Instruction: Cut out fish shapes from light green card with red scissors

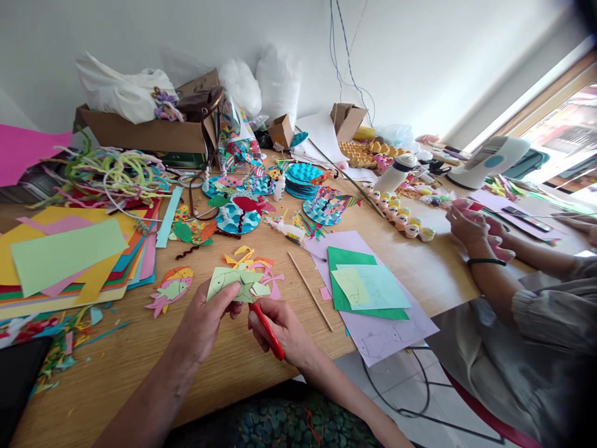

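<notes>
My left hand [213, 314] pinches a pale green sheet of paper [221, 281] with a fish outline drawn on it. In my right hand [278, 325] are red-handled scissors [269, 333], their blades at the paper's right end and partly hidden by it. Thin orange and pink paper scraps [254, 258] lie just behind the paper. To the left of my hands rests a small pile of cut paper fish [172, 287] in orange, green and pink. A thin wooden stick [310, 291] lies on the table to the right.
Coloured paper sheets [69, 255] and a heap of pipe cleaners [112, 177] fill the left side. Blue decorated discs [239, 219] and a glue bottle [291, 231] stand further back. Purple paper [373, 348] overhangs the front edge. A co-worker's hands [471, 227] are at the right.
</notes>
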